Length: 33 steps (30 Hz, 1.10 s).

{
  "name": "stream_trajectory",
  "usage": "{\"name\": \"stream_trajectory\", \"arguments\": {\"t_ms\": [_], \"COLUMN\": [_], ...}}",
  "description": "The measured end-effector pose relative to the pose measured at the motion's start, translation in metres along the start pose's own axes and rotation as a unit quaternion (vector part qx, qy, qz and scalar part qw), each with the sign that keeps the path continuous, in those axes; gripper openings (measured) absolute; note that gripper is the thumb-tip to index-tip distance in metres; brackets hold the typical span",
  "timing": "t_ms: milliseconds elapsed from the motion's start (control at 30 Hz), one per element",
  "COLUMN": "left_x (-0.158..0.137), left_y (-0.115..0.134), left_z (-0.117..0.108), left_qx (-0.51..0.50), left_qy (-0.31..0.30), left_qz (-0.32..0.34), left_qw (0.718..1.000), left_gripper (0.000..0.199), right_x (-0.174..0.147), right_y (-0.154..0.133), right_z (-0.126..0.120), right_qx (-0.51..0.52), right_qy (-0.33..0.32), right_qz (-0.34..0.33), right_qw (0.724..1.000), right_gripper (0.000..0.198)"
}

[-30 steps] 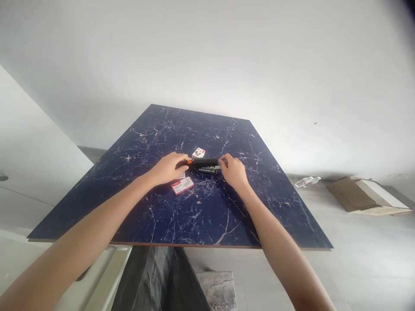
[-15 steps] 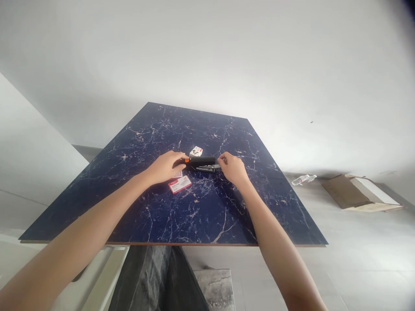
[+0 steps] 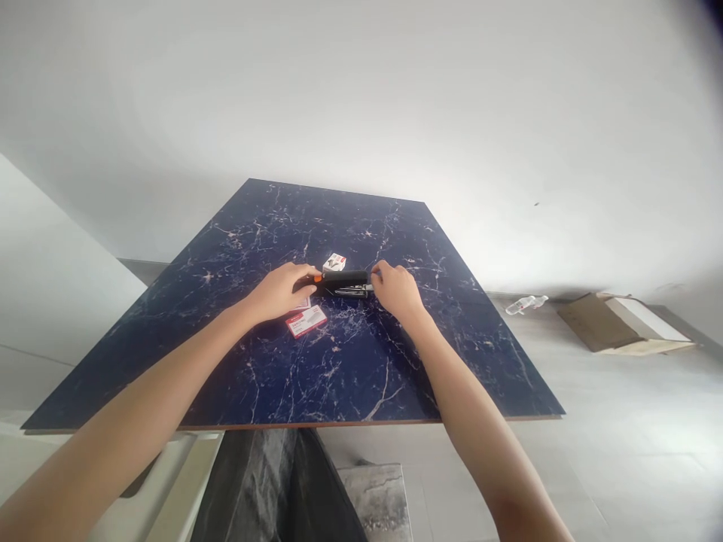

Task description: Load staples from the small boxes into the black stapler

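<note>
Your left hand (image 3: 279,291) grips the orange-tipped end of the black stapler (image 3: 342,282) near the middle of the table (image 3: 350,376) — your right hand (image 3: 395,290) pinches its metal front end. It looks like loading; the next move needs a steady, gentle pull.

A single head-worn camera looks forward and down from behind the left hand (image 3: 278,291) and right hand (image 3: 396,290), fairly far.

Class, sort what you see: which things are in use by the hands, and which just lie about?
In use: black stapler with orange tip, left hand, right hand.
Lying about: red-and-white flat box, small white box, clear plastic bottle, cardboard box.
</note>
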<state>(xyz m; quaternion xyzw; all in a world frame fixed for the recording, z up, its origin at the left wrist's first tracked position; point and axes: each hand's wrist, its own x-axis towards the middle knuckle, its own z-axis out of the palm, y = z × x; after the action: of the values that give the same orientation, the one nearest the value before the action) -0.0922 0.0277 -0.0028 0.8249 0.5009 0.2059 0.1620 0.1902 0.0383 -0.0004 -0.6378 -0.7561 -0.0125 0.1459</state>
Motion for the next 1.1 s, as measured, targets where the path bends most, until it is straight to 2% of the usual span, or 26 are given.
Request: {"name": "stream_trajectory", "arguments": {"t_ms": [267,400,533,633,800,967,1100], "left_x": [0.000,-0.001,-0.001,0.000,0.000,0.000,0.000], "left_y": [0.000,-0.001,0.000,0.001,0.001,0.000,0.000], "left_z": [0.000,0.000,0.000,0.000,0.000,0.003,0.003], "left_qx": [-0.001,-0.003,0.004,0.010,0.012,0.010,-0.001], "left_qy": [0.003,0.000,0.004,0.003,0.006,0.017,0.022], "left_qz": [0.003,-0.003,0.004,0.002,0.008,0.014,0.019], "left_qw": [1.000,1.000,1.000,1.000,1.000,1.000,1.000], "left_gripper": [0.044,0.043,0.041,0.040,0.038,0.041,0.042], "right_x": [-0.004,-0.001,-0.001,-0.004,-0.011,-0.016,-0.016], "right_y": [0.001,0.019,0.030,0.025,0.009,0.006,0.003], "right_z": [-0.001,-0.009,-0.013,-0.010,-0.008,-0.010,-0.008], "right_qx": [0.067,0.113,0.059,0.044,0.095,0.150,0.125], "right_qy": [0.070,0.038,0.009,0.010,-0.019,-0.040,-0.042], "right_qz": [-0.021,0.034,0.080,0.063,0.021,-0.045,-0.060], "right_qw": [0.995,0.992,0.995,0.997,0.995,0.987,0.989], "right_gripper": [0.028,0.030,0.036,0.044,0.071,0.073,0.076]}}
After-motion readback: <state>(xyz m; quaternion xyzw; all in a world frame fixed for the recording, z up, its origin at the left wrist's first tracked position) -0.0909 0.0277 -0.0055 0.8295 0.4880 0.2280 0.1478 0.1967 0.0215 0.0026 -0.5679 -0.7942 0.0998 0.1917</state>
